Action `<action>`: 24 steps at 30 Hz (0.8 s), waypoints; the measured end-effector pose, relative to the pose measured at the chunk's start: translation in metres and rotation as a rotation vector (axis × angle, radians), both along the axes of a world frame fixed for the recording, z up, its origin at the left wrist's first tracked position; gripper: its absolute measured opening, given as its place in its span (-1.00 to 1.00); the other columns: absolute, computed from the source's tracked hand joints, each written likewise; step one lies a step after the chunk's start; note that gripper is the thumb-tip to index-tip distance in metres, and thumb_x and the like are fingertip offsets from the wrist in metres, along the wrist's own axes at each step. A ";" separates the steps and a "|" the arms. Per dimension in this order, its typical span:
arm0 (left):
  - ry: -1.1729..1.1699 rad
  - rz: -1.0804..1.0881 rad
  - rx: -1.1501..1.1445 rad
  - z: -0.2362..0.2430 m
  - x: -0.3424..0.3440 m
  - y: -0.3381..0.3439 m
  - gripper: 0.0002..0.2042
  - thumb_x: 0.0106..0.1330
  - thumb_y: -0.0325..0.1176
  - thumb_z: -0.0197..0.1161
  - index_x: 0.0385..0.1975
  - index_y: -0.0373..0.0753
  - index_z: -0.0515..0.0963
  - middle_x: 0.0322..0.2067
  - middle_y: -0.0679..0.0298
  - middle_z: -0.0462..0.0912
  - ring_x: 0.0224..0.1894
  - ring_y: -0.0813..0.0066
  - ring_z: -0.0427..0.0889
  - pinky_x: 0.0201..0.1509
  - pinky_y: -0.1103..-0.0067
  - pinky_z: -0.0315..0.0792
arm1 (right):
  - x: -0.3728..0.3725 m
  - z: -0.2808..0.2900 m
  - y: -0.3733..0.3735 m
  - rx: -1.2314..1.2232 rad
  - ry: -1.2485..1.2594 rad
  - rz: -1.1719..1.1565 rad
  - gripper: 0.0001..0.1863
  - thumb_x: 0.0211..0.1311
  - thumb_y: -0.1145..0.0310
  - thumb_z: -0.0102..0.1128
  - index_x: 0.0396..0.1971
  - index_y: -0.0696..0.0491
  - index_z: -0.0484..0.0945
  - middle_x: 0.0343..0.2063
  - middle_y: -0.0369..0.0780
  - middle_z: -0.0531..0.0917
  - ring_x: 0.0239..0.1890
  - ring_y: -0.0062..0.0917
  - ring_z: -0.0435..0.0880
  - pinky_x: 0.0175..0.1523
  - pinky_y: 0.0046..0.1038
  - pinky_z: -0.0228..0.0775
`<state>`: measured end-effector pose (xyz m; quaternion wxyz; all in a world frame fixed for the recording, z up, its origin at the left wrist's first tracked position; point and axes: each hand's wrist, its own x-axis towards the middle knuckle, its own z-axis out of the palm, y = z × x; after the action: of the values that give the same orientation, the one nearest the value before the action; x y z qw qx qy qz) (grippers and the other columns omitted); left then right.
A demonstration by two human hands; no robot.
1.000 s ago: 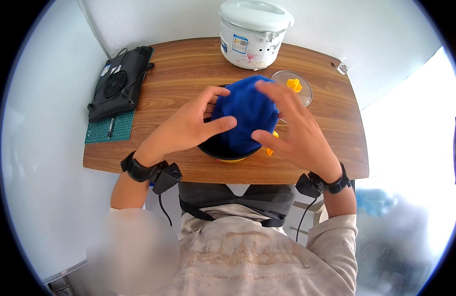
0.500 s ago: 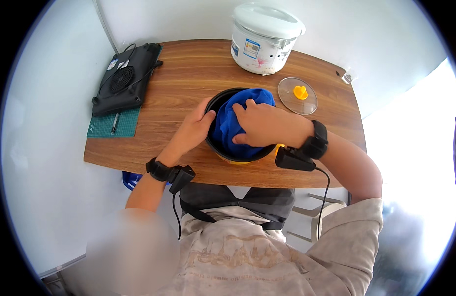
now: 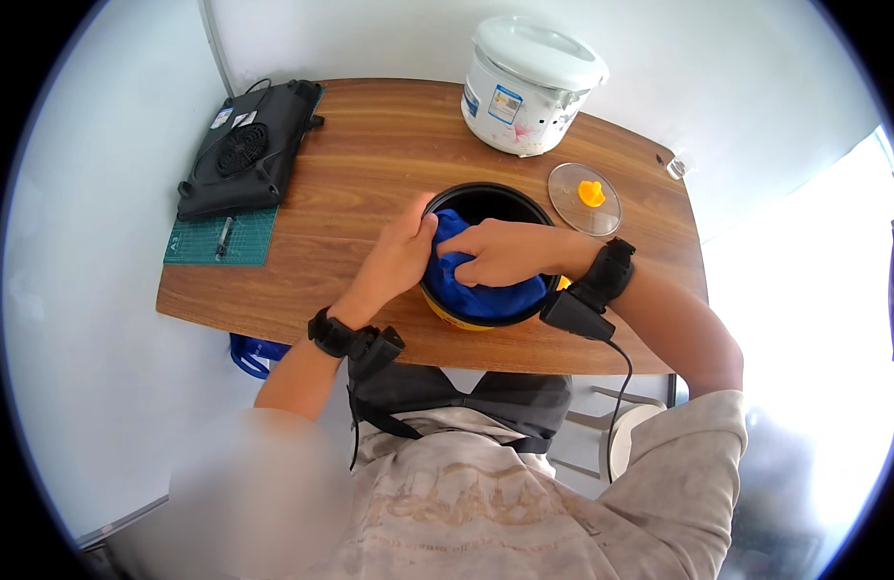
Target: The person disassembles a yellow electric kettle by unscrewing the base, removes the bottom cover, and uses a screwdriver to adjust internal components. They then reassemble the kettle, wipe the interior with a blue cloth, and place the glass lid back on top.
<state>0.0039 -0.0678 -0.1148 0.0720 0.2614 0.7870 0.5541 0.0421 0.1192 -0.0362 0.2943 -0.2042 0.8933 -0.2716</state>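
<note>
A pot (image 3: 490, 189), black inside and yellow outside, stands near the table's front edge. My left hand (image 3: 405, 249) grips its left rim, thumb on the edge and fingers outside. Inside the pot lies a bunched blue cloth (image 3: 486, 298), covering the near and left part of the interior. My right hand (image 3: 500, 253) reaches in from the right, its fingers closed on the cloth; the fingertips are partly hidden in its folds. To the right of the pot rests a glass lid (image 3: 569, 205) with a yellow knob.
A white rice cooker (image 3: 524, 92) stands at the back of the wooden table (image 3: 370, 145). At the left, a black appliance with a fan grille (image 3: 242, 150) leans over a green cutting mat (image 3: 191, 242) holding a pen (image 3: 225, 236). A small clear glass (image 3: 677, 167) sits at the far right.
The blue cloth has shifted toward the near side, baring the pot's far interior. My right hand has moved nearer to me with it. The left hand still holds the rim.
</note>
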 end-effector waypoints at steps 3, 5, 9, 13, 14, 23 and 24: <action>0.035 0.000 -0.054 0.006 0.001 0.003 -0.73 0.56 -0.36 -0.06 0.16 -0.25 0.41 -0.07 -0.23 0.62 0.04 -0.29 0.57 0.09 0.18 0.44 | 0.006 0.004 0.013 0.040 -0.005 0.090 -0.53 0.16 0.34 0.12 0.11 0.06 0.61 -0.27 0.00 0.73 -0.24 -0.14 0.71 -0.06 -0.32 0.54; 0.123 0.010 -0.061 0.002 0.001 0.001 -0.73 0.56 -0.36 -0.06 0.17 -0.23 0.40 -0.09 -0.23 0.63 0.03 -0.30 0.57 0.09 0.17 0.44 | 0.012 0.007 0.016 0.133 0.024 0.133 -0.59 0.10 0.38 0.14 -0.01 0.04 0.68 -0.29 -0.06 0.73 -0.16 -0.18 0.69 0.00 -0.35 0.52; -0.004 -0.097 -0.045 0.003 -0.005 -0.002 -0.72 0.56 -0.36 -0.05 0.19 -0.20 0.39 -0.08 -0.22 0.62 0.03 -0.30 0.57 0.09 0.16 0.44 | 0.035 0.022 0.021 0.442 0.526 0.275 -0.64 0.13 0.40 0.14 -0.05 0.14 0.62 -0.21 -0.06 0.69 -0.07 -0.11 0.66 0.04 -0.14 0.52; -0.001 -0.115 -0.049 0.004 -0.005 0.000 -0.72 0.56 -0.35 -0.06 0.19 -0.20 0.39 -0.08 -0.22 0.63 0.04 -0.28 0.57 0.08 0.17 0.44 | 0.031 0.004 0.027 0.372 0.503 0.114 -0.52 0.14 0.41 0.18 0.10 0.18 0.46 -0.13 -0.03 0.64 -0.08 -0.09 0.64 0.02 -0.12 0.51; 0.006 -0.108 -0.065 0.004 -0.005 0.000 -0.72 0.56 -0.34 -0.06 0.19 -0.20 0.39 -0.07 -0.21 0.63 0.04 -0.27 0.57 0.08 0.18 0.44 | 0.031 -0.005 0.022 0.397 0.472 0.112 -0.48 0.13 0.40 0.20 0.14 0.16 0.42 -0.09 -0.03 0.62 -0.06 -0.10 0.63 0.03 -0.13 0.50; -0.009 -0.100 -0.091 0.010 -0.001 0.001 -0.70 0.57 -0.36 -0.08 0.19 -0.29 0.42 0.02 -0.06 0.62 0.10 0.07 0.61 0.20 0.34 0.41 | 0.005 0.004 -0.002 0.043 -0.038 0.183 -0.53 0.18 0.34 0.11 0.11 0.15 0.51 -0.28 0.04 0.68 -0.19 -0.16 0.66 -0.06 -0.28 0.50; -0.027 -0.119 -0.119 0.011 -0.001 0.002 -0.70 0.57 -0.37 -0.07 0.19 -0.29 0.42 0.02 -0.06 0.62 0.10 0.06 0.61 0.19 0.33 0.42 | 0.006 0.011 -0.002 0.039 -0.126 0.168 -0.53 0.17 0.33 0.10 0.10 0.13 0.55 -0.23 0.06 0.69 -0.16 -0.17 0.66 -0.05 -0.29 0.50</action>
<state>0.0028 -0.0660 -0.1036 0.1306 0.2954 0.8008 0.5045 0.0485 0.1175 -0.0248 0.3754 -0.2553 0.8578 -0.2409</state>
